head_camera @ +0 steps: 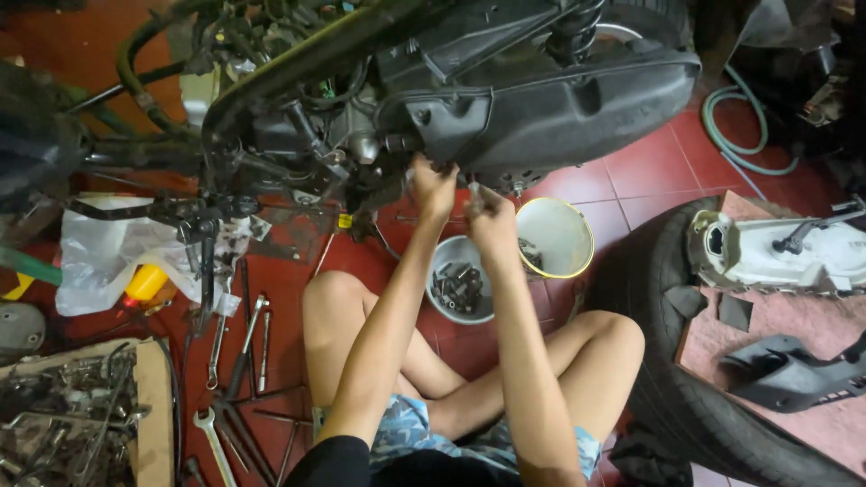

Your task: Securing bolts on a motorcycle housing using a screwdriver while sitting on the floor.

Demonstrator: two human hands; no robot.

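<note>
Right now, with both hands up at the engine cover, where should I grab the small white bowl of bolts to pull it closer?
Take the white bowl by its near rim, coming from above between the knees. That edge is bare and faces you; the bolts sit low inside, and the yellow-rimmed bowl crowds its far right side.

1 head camera looks steeply down, close over the person's crossed legs [469, 379].
</note>
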